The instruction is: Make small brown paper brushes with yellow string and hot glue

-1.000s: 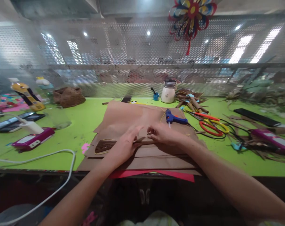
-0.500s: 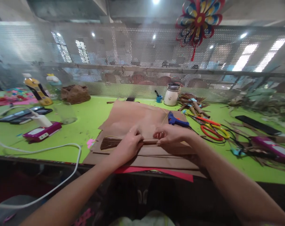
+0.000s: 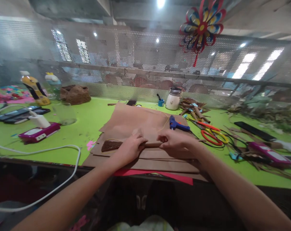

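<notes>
A small brown paper broom lies sideways on stacked brown paper sheets, its fringed end to the left and its rolled handle to the right. My left hand is closed round its middle, hiding where fringe and handle meet. At the handle's right end, my right hand has its fingers curled in and closed on the roll. A thin yellow cord loops about the fringe. Just beyond my right hand rests a blue glue gun.
Scissors with orange and yellow handles, dark cables and a purple power strip lie to the right. On the left are another purple strip, a clear cup and a white cable. A white jar stands behind.
The view has shifted slightly, so things at both sides sit a little further left. Both hands keep nearly the same hold on the paper broom.
</notes>
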Tool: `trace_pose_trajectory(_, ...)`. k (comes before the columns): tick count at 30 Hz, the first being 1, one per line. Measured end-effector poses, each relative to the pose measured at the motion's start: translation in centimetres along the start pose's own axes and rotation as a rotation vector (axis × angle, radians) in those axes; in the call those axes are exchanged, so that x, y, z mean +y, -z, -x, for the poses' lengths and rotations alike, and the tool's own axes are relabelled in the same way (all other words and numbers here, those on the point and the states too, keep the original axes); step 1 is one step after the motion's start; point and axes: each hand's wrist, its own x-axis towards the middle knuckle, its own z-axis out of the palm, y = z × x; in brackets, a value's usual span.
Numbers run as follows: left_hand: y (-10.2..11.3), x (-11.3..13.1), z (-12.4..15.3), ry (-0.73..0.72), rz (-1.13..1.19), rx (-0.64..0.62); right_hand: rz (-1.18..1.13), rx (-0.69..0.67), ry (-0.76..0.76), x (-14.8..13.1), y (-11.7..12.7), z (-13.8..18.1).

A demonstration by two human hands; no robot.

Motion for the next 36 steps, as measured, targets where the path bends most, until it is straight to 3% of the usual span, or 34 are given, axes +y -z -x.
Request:
trace_pose_trajectory(13, 0.5, 0.6, -0.1, 0.012, -0.056, -0.077, -0.001, 0.154, 0.067, -2.0, -0.5, 0.9)
trace_pose_trajectory(23, 0.8, 0.3, -0.6, 0.07, 0.031, -0.164, -0.125, 0.09, 0.06, -1.7, -1.0, 0.6)
trace_pose_trajectory(30, 0.3, 0.2, -0.5, 0.072, 0.018, -0.104, -0.143, 0.016, 0.024, -2.4, -0.5, 0.6)
trace_pose_trajectory(36, 0.4, 0.7, -0.4, 0.063, -0.08, -0.048, -0.243, 0.056, 0.008, -1.8, -0.6, 0.5)
